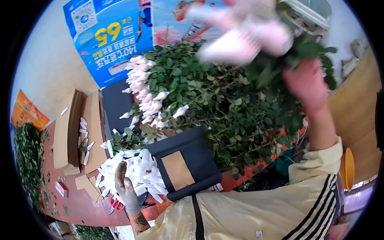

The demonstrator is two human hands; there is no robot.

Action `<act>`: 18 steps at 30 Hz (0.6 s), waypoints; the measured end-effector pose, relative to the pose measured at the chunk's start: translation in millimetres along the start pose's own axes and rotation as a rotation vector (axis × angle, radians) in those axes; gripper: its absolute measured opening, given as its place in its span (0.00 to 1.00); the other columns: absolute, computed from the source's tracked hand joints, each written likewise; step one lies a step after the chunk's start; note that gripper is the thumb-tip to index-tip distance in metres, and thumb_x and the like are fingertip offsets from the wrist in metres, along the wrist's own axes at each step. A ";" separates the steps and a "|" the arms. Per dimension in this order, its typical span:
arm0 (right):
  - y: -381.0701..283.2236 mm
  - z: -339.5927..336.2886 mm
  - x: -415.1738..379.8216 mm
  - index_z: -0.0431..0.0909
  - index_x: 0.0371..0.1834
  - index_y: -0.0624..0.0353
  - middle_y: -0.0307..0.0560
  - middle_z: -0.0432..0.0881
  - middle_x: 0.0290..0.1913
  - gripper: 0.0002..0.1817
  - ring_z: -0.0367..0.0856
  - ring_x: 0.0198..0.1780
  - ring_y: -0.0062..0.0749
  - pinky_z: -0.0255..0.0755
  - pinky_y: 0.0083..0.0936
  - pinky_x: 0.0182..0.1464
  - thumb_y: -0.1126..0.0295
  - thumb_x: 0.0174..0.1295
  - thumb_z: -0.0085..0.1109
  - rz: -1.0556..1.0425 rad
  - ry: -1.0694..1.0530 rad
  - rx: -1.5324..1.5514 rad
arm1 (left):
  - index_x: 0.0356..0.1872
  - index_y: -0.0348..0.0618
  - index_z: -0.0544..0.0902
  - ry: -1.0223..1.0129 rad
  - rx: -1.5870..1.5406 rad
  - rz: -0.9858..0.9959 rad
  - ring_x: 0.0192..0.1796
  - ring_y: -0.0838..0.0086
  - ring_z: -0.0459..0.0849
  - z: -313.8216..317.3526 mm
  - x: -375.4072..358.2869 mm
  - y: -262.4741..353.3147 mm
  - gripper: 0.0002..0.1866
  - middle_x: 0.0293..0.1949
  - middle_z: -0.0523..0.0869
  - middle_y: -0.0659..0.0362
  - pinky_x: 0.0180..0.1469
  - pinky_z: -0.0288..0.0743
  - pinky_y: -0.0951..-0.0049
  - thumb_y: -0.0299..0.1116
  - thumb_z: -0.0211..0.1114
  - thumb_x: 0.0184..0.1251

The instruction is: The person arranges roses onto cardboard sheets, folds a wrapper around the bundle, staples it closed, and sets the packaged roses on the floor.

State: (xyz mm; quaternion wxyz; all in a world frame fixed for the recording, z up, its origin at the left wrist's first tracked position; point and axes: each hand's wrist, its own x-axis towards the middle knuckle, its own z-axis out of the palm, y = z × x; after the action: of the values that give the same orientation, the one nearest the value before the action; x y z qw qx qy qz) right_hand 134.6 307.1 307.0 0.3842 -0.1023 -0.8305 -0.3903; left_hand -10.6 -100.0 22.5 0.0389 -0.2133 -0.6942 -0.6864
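Note:
My right hand (pixel 307 85), raised at the upper right, is closed around the stems of a bunch of roses (pixel 236 46). Motion blurs the pale pink, white-wrapped heads of that bunch. Low on the left, my left hand (pixel 129 192) wears a pale glove with dirty fingertips. Its fingers stretch upward over a heap of white sleeves (pixel 140 170), and nothing shows in its grasp. Beside the heap lies a black padded board (pixel 194 154) with a brown cardboard patch. Behind it, many more roses (pixel 140 80) lie piled, their wrapped heads pointing left.
Red-handled scissors (pixel 117 204) lie by my left wrist. Folded cardboard (pixel 68 132) stands on the red table (pixel 80 208), with a small box (pixel 61 189) nearby. More greenery (pixel 28 164) is at the far left. Posters (pixel 108 40) cover the wall; a yellow-orange object (pixel 349 170) stands right.

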 end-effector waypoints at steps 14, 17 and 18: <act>-142.3 228.7 67.3 0.68 0.61 0.53 0.48 0.75 0.46 0.28 0.74 0.45 0.36 0.71 0.28 0.45 0.64 0.53 0.52 -0.346 -0.330 0.171 | 0.58 0.28 0.69 0.075 0.144 -0.120 0.60 0.58 0.73 -7.2 11.9 -22.6 0.33 0.56 0.75 0.45 0.65 0.61 0.61 0.51 0.57 0.65; -209.6 262.2 17.1 0.67 0.63 0.51 0.47 0.72 0.46 0.27 0.70 0.47 0.37 0.66 0.30 0.48 0.62 0.58 0.45 -0.577 -0.539 0.231 | 0.58 0.29 0.69 0.100 0.168 -0.143 0.60 0.59 0.73 -6.6 13.5 -28.5 0.33 0.56 0.75 0.45 0.64 0.62 0.61 0.51 0.58 0.64; -231.2 277.5 -4.0 0.65 0.64 0.50 0.46 0.71 0.47 0.27 0.69 0.48 0.39 0.64 0.30 0.50 0.62 0.59 0.43 -0.650 -0.691 0.273 | 0.58 0.29 0.69 0.106 0.170 -0.143 0.60 0.59 0.73 -7.3 11.0 -30.2 0.33 0.56 0.75 0.46 0.64 0.62 0.61 0.51 0.58 0.64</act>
State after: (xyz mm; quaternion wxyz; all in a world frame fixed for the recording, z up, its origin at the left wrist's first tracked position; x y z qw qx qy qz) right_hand -126.1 353.4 61.3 -0.0455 0.0897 -0.9419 -0.3205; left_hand -32.8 -103.4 -1.6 0.0445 -0.1225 -0.7603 -0.6363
